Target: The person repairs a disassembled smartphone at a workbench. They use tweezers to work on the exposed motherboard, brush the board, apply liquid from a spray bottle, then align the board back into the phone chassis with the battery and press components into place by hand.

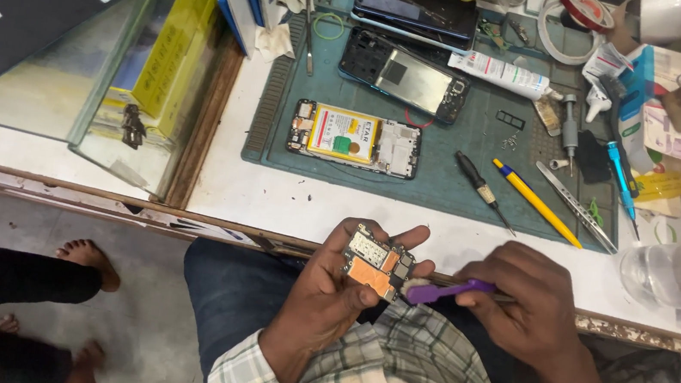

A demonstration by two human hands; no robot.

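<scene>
Hands (432,294) over white bench (270,200), green mat (445,187), grey floor (142,323).

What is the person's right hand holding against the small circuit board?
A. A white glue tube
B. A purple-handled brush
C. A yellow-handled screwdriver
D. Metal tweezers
B: the right hand grips a purple-handled brush, its head at the circuit board held in the left hand.
</scene>
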